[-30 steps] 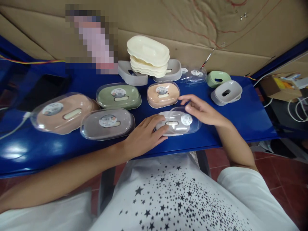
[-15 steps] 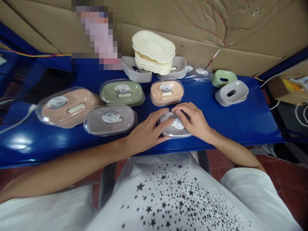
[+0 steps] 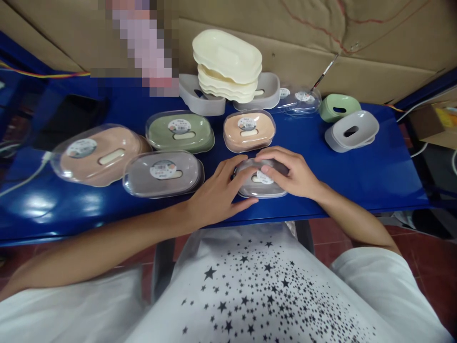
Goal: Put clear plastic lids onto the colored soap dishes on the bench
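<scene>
A small grey oval box [image 3: 262, 190] under a clear plastic cover sits near the table's front edge. It has a pale slot and a round white label on top. My left hand [image 3: 219, 193] wraps its left end, one finger across the top and the thumb along the near side. From the right, my right hand [image 3: 291, 171] grips it, with fingers curved over the far edge and the thumb by the label. Just behind stands a covered peach box [image 3: 249, 129]. To the left lie a covered grey box [image 3: 162, 188], a green one [image 3: 178, 131] and a larger pink one [image 3: 103, 169].
Cream scalloped trays [image 3: 228, 52] are stacked at the back on grey oval shells [image 3: 210, 105]. Clear covers [image 3: 302, 102] lie right of them. Uncovered green [image 3: 341, 102] and grey [image 3: 353, 128] shells stand at the right. A dark flat object [image 3: 67, 119] and a white cable [image 3: 26, 178] are at the left.
My view has shifted slightly. My left thumb now reaches further along the box's near side, and my right fingers sit further over its top. The box stays on the table.
</scene>
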Demonstrator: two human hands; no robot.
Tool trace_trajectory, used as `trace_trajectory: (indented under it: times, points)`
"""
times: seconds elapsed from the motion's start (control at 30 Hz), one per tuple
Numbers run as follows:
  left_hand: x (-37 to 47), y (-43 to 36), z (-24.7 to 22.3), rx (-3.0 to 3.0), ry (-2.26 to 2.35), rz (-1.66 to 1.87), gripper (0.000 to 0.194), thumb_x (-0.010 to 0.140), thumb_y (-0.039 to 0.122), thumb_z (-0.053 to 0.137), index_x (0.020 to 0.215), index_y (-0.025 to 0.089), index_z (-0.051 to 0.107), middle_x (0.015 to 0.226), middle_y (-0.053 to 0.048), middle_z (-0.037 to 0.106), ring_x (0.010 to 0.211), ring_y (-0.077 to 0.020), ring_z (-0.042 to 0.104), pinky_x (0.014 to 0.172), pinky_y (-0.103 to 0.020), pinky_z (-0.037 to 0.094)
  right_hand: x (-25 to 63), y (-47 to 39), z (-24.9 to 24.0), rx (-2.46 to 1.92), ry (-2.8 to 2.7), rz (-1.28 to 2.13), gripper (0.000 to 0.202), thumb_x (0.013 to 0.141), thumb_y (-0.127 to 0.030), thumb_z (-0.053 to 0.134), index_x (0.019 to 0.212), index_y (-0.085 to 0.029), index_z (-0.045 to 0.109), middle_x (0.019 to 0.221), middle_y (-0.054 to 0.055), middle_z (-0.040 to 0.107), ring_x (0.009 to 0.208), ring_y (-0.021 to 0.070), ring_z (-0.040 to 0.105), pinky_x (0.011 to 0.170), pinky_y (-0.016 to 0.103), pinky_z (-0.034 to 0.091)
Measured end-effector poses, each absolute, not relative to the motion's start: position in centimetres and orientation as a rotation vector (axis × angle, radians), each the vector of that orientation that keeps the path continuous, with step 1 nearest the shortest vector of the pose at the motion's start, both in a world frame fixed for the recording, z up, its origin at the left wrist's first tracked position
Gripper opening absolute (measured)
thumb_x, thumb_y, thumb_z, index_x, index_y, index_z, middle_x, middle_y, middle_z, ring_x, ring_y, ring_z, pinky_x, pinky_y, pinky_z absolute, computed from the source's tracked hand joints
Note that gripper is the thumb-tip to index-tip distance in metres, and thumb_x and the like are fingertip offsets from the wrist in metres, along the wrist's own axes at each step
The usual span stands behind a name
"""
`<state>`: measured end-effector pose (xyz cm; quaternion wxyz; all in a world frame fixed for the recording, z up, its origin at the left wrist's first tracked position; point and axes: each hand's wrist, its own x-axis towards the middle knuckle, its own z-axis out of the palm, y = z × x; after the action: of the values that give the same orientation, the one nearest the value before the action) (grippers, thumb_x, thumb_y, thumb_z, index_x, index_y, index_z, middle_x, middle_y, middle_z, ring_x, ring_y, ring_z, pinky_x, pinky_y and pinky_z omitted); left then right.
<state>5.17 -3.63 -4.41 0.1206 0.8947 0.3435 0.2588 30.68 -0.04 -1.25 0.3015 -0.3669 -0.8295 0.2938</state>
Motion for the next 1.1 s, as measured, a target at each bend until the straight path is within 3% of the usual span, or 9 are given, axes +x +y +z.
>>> trace_trajectory:
  times: [0.23,0.43,0.63,0.7,0.77,0.83,0.9,1.0,1.1]
  points:
    - [4.9,-3.3,-4.4,2.418,1.039,0.711,0.068,0.103,0.051,0.066,0.158,0.023,0.037,0.157,-0.020,0.049,0.145,-0.0372,0.053,0.119,-0.059,0.051,31.6,-0.2,-1.3,-0.939,-2.514,0.620,0.056,0.108,-0.047,0.059,0.162,-0.034,0.050,0.166,0.007,0.053,0.156,0.0283,0.048,0.128,0.056,0.042]
    - [4.9,-3.2,-4.7,2.400,1.044,0.697,0.070,0.103,0.050,0.066,0.160,0.025,0.035,0.160,-0.020,0.048,0.148,-0.0384,0.051,0.120,-0.061,0.049,31.5,-0.1,-1.5,-0.948,-2.625,0.568,0.067,0.108,-0.051,0.056,0.170,-0.034,0.037,0.173,0.008,0.043,0.159,0.0330,0.042,0.129,0.059,0.038]
    - [5.0,-3.2,-4.8,2.466,1.027,0.691,0.069,0.103,0.048,0.066,0.159,0.021,0.036,0.158,-0.022,0.047,0.145,-0.0388,0.052,0.119,-0.060,0.050,33.0,0.3,-0.5,-0.906,-2.699,0.702,0.103,0.089,-0.067,0.079,0.173,-0.034,0.028,0.177,0.011,0.034,0.161,0.0386,0.037,0.128,0.063,0.038]
    - [5.0,-3.4,-4.7,2.502,1.025,0.676,0.067,0.103,0.046,0.066,0.158,0.020,0.037,0.156,-0.023,0.049,0.143,-0.0391,0.054,0.117,-0.060,0.052,33.7,0.7,0.0,-0.842,-2.661,0.801,0.099,0.090,-0.066,0.077,0.172,-0.037,0.029,0.174,0.010,0.040,0.160,0.0361,0.040,0.128,0.061,0.040]
    - [5.1,-3.5,-4.6,2.540,1.036,0.665,0.065,0.102,0.044,0.068,0.155,0.020,0.039,0.153,-0.023,0.050,0.142,-0.0398,0.055,0.114,-0.060,0.055,34.2,1.4,0.3,-0.869,-2.566,0.784,0.080,0.101,-0.063,0.064,0.170,-0.038,0.034,0.171,0.007,0.046,0.159,0.0323,0.042,0.129,0.058,0.038]
    - [5.1,-3.6,-4.5,2.596,1.037,0.699,0.063,0.100,0.041,0.070,0.151,0.018,0.042,0.153,-0.025,0.048,0.144,-0.0418,0.053,0.114,-0.061,0.054,34.4,2.2,0.1,-1.037,-2.472,0.626,0.063,0.110,-0.058,0.046,0.169,-0.037,0.038,0.170,0.006,0.047,0.161,0.0304,0.038,0.132,0.059,0.031]
    - [5.2,-3.7,-4.3,2.667,1.015,0.762,0.061,0.098,0.036,0.072,0.148,0.016,0.043,0.156,-0.028,0.044,0.147,-0.0441,0.050,0.117,-0.063,0.052,34.6,3.0,-0.4,-1.202,-2.453,0.468,0.061,0.113,-0.056,0.034,0.170,-0.035,0.036,0.174,0.005,0.042,0.165,0.0304,0.029,0.134,0.061,0.024]
    - [5.3,-3.7,-4.2,2.718,0.985,0.793,0.060,0.096,0.032,0.071,0.146,0.014,0.043,0.153,-0.028,0.047,0.146,-0.0443,0.051,0.116,-0.062,0.053,34.9,3.7,-1.2,-1.264,-2.557,0.364,0.064,0.111,-0.061,0.037,0.169,-0.035,0.037,0.174,0.006,0.041,0.163,0.0322,0.033,0.131,0.060,0.026]
    - [5.3,-3.7,-4.3,2.724,0.989,0.770,0.060,0.095,0.034,0.071,0.145,0.014,0.044,0.147,-0.026,0.052,0.139,-0.0423,0.057,0.112,-0.059,0.056,35.7,3.8,-1.0,-1.333,-2.561,0.200,0.065,0.105,-0.068,0.048,0.160,-0.032,0.051,0.162,0.010,0.054,0.150,0.0364,0.048,0.125,0.060,0.032]
